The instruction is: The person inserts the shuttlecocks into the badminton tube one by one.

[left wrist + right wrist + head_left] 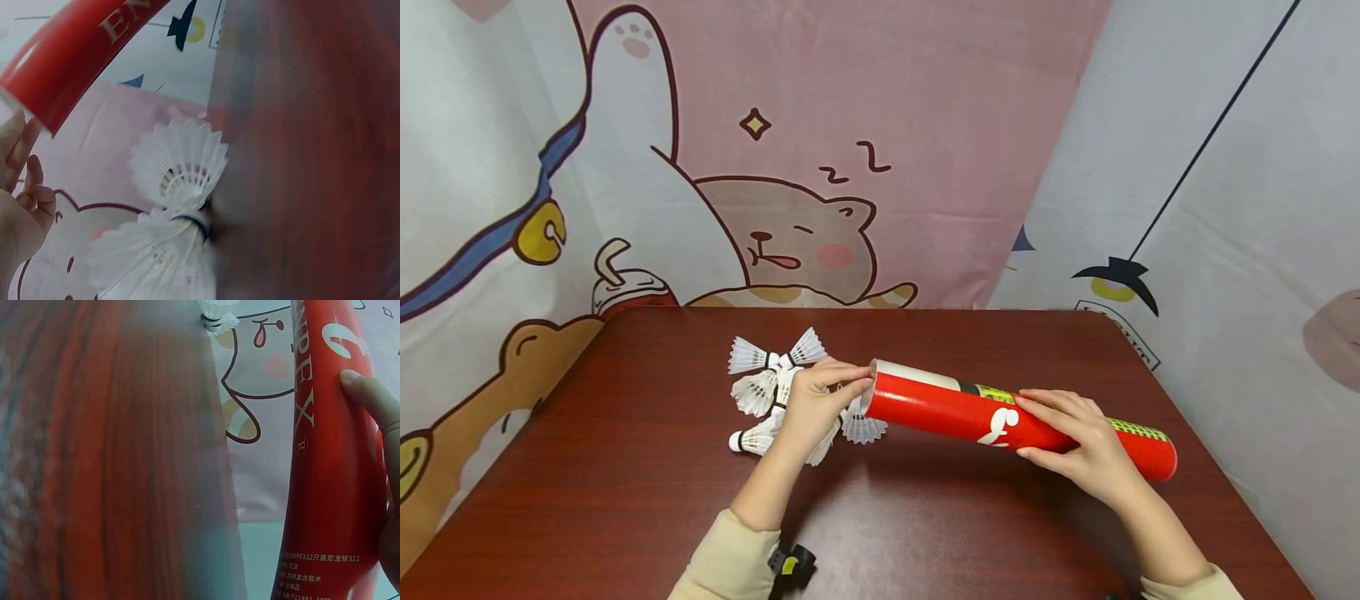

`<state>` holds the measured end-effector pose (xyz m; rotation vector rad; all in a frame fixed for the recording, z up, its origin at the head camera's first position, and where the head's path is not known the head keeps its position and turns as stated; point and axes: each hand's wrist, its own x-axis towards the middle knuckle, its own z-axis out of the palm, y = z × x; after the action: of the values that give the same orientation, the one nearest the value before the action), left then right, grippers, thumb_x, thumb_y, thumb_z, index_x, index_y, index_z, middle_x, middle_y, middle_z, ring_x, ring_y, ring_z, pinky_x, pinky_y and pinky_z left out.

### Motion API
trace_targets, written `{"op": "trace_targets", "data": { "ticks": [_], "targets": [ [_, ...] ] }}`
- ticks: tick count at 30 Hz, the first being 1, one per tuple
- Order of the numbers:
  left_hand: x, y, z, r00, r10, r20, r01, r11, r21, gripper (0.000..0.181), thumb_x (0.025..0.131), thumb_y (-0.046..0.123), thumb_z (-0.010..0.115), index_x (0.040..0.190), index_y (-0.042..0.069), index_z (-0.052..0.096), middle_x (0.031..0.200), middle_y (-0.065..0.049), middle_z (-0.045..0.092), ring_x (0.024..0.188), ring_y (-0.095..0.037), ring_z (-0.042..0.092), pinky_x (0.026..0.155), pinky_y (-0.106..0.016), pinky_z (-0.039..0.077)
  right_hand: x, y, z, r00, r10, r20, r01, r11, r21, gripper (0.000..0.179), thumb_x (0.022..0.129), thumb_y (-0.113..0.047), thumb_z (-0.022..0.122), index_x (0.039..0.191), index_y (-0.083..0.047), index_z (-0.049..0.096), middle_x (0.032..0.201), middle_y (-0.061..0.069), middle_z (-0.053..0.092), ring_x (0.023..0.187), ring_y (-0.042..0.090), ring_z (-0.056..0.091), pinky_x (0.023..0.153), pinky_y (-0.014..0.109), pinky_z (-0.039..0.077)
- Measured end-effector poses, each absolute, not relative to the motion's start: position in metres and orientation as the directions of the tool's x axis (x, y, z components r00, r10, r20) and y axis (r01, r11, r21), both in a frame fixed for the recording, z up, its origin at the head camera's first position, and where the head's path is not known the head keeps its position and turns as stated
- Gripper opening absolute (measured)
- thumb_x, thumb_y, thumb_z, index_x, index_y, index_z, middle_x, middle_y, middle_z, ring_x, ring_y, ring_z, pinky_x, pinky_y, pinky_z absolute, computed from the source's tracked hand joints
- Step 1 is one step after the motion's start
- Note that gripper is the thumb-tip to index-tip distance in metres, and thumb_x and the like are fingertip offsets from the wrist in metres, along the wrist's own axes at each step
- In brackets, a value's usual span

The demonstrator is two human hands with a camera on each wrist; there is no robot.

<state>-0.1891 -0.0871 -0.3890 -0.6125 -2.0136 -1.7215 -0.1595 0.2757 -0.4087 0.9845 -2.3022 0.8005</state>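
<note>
A red shuttlecock tube [940, 407] with white lettering and a white figure is held tilted above the table, its left end higher. My right hand [1078, 446] grips it around the middle, thumb on the near side; the right wrist view shows the thumb pressed along the tube [334, 462]. At the tube's left end, the thumb and fingers of my left hand [812, 404] touch the mouth. Their tips are partly hidden there, so whether they pinch anything is unclear. White shuttlecocks [751, 357] lie in a cluster behind and around the left hand; some show close up as a shuttlecock [181, 162].
The brown wooden table [647, 500] carries the shuttlecocks on its left half. Behind it hangs a cloth backdrop [925, 167] with cartoon drawings. A small black strap piece [793, 567] sits by the left sleeve.
</note>
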Motion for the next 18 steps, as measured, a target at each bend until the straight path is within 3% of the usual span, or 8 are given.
{"op": "trace_targets", "data": {
  "ticks": [3, 9, 18],
  "targets": [
    [-0.194, -0.096, -0.39, -0.801, 0.033, 0.598, 0.596, 0.146, 0.79, 0.015, 0.075, -0.002, 0.078, 0.09, -0.002, 0.076, 0.087, -0.011, 0.072, 0.082, -0.014, 0.061, 0.07, -0.027, 0.047, -0.159, 0.277, -0.409, -0.629, -0.459, 0.628, -0.749, 0.576, -0.329, 0.071, 0.059, -0.016, 0.09, 0.126, -0.014, 0.065, 0.125, 0.003, 0.06, 0.112, 0.017, 0.048, 0.094, 0.029, 0.027],
    [-0.197, -0.12, -0.381, -0.802, -0.037, 0.596, 0.58, 0.186, 0.793, 0.016, 0.076, 0.0, 0.079, 0.091, -0.002, 0.075, 0.085, -0.01, 0.071, 0.074, -0.011, 0.057, 0.062, -0.024, 0.043, -0.159, 0.279, -0.41, -0.656, -0.45, 0.606, -0.726, 0.597, -0.342, 0.071, 0.06, -0.017, 0.09, 0.126, -0.015, 0.064, 0.126, 0.003, 0.059, 0.114, 0.018, 0.047, 0.093, 0.03, 0.028],
    [-0.191, -0.157, -0.36, -0.803, -0.102, 0.587, 0.553, 0.242, 0.798, 0.018, 0.075, -0.011, 0.075, 0.092, -0.011, 0.071, 0.087, -0.022, 0.067, 0.071, -0.005, 0.054, 0.06, -0.02, 0.039, -0.158, 0.278, -0.408, -0.68, -0.44, 0.586, -0.705, 0.612, -0.359, 0.072, 0.059, -0.016, 0.091, 0.126, -0.016, 0.064, 0.127, 0.002, 0.059, 0.114, 0.018, 0.047, 0.094, 0.031, 0.028]
  ]
}}
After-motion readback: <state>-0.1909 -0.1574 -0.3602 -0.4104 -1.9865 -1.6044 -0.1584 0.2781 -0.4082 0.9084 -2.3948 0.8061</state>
